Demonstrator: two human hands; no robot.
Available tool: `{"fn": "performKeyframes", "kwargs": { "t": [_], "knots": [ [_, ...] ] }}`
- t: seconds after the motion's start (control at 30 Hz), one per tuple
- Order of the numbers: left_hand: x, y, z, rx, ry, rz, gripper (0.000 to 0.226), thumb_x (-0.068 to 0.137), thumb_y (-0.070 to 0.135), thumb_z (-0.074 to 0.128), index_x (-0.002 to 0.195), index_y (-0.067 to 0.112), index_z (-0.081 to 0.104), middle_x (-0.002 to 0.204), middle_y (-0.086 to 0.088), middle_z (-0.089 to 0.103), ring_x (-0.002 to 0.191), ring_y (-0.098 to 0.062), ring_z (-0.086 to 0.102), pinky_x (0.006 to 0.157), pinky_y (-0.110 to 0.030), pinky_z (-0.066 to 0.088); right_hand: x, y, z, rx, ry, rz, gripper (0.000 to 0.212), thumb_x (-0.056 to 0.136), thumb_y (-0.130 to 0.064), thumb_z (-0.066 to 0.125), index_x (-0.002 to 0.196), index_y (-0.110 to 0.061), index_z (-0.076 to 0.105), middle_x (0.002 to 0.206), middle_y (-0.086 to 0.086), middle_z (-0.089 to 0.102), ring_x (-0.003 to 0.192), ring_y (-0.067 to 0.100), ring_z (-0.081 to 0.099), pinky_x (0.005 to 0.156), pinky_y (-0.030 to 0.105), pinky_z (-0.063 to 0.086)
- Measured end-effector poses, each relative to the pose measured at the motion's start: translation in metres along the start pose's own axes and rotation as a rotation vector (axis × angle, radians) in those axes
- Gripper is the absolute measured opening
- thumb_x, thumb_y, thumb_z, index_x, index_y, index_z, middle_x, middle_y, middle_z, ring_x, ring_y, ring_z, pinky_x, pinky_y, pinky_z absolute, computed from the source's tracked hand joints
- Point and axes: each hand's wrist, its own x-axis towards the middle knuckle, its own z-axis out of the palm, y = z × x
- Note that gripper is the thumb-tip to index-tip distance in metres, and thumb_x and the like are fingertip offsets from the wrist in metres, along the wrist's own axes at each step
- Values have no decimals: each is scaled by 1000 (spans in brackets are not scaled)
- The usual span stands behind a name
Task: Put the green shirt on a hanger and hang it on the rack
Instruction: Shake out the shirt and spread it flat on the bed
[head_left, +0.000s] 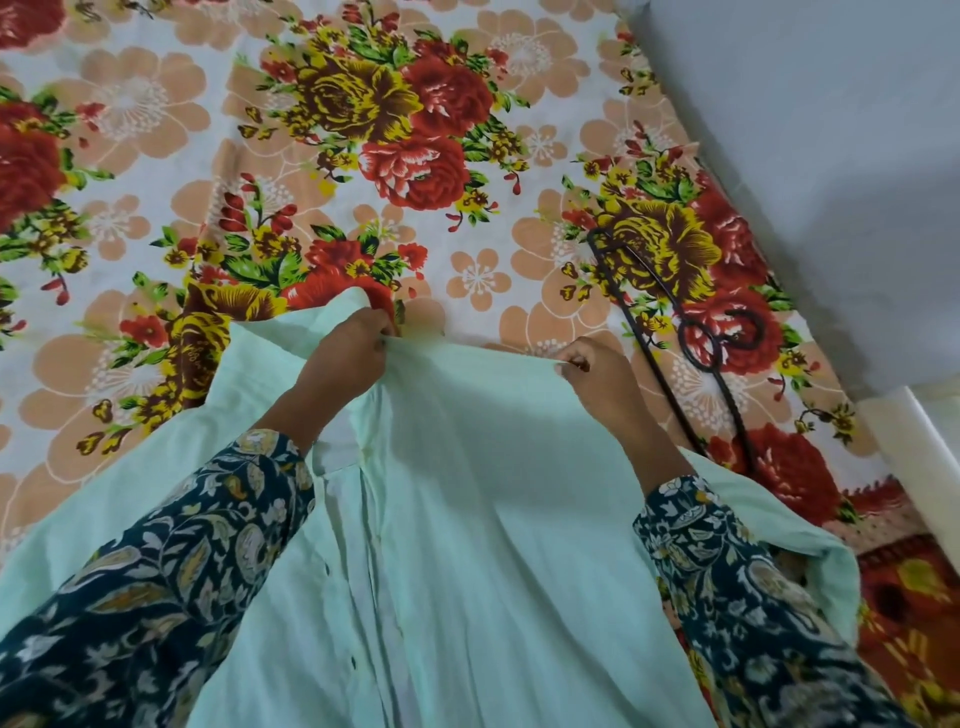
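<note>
Both hands pinch the top edge of the green shirt (467, 493): left hand (345, 351) at one point, right hand (592, 371) at another, the cloth stretched between them over the bed (363, 156). A dark hanger (696, 343) lies on the bedsheet just right of the right hand.

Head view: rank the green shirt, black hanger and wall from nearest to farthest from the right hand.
1. The green shirt, pinched in the right hand.
2. The black hanger, lying on the bedsheet to the hand's right.
3. The wall, beyond the bedsheet's right edge.
</note>
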Motion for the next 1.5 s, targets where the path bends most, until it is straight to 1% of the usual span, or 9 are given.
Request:
{"fn": "performKeyframes", "kwargs": {
  "t": [0.07,0.27,0.43,0.67,0.8,0.93,1.03,1.3,1.5],
  "knots": [
    [2,1,3,48,10,19,19,86,-1,42,97,0,59,104,-20,61,94,-36,58,73,-33,41,4,4,4,-94,76,-14,14,89,-12,54,92,0,60,89,9,60,84,23,54,68,26,37],
    [12,8,15,212,-45,70,32,90,4,41,120,0,52,121,-22,52,106,-37,52,88,-46,47,32,6,10,-283,115,47,17,89,-8,47,94,-1,62,100,18,63,96,34,58,72,33,42],
    [-14,8,16,256,32,33,50,90,8,44,140,11,35,146,-15,31,121,-37,40,91,-48,46,23,-3,14,-195,176,62,22,88,-13,49,101,-2,63,101,18,66,99,35,58,81,44,50],
    [-69,-15,-6,-10,344,-67,30,81,-7,41,101,-3,64,106,-19,60,104,-36,52,84,-43,46,-17,-48,44,100,-34,37,18,86,-6,47,85,-8,65,88,8,65,84,23,58,71,28,42],
    [-94,-21,-18,-241,319,-168,24,82,-9,44,94,-1,64,101,-14,63,95,-22,57,76,-23,40,-30,-76,64,330,-222,122,17,86,-4,45,82,-11,60,77,6,61,65,18,58,62,26,45],
    [-104,-19,-28,-722,192,-334,21,87,-4,45,85,10,61,83,-3,66,73,-15,62,67,-23,46,-39,-93,71,509,-270,220,15,88,-3,45,86,-8,59,70,3,59,58,14,54,57,23,41],
    [-106,-9,-25,-827,54,-362,19,91,0,43,98,5,61,83,-3,65,68,-13,62,63,-24,46,-45,-90,66,572,-259,272,15,88,-3,46,84,-9,59,70,4,60,59,15,55,59,24,42],
    [-55,74,17,-897,-111,-279,16,91,6,44,98,10,58,85,3,64,72,-12,59,62,-22,40,-27,-30,2,691,31,379,24,88,0,44,72,-15,54,67,6,57,55,16,53,51,22,38],
    [4,143,50,-837,-202,-171,16,91,4,43,94,10,57,80,2,61,69,-12,56,61,-24,38,16,45,-63,324,352,435,24,83,-5,46,99,-2,64,96,12,64,86,26,56,68,33,43]
  ]
}}
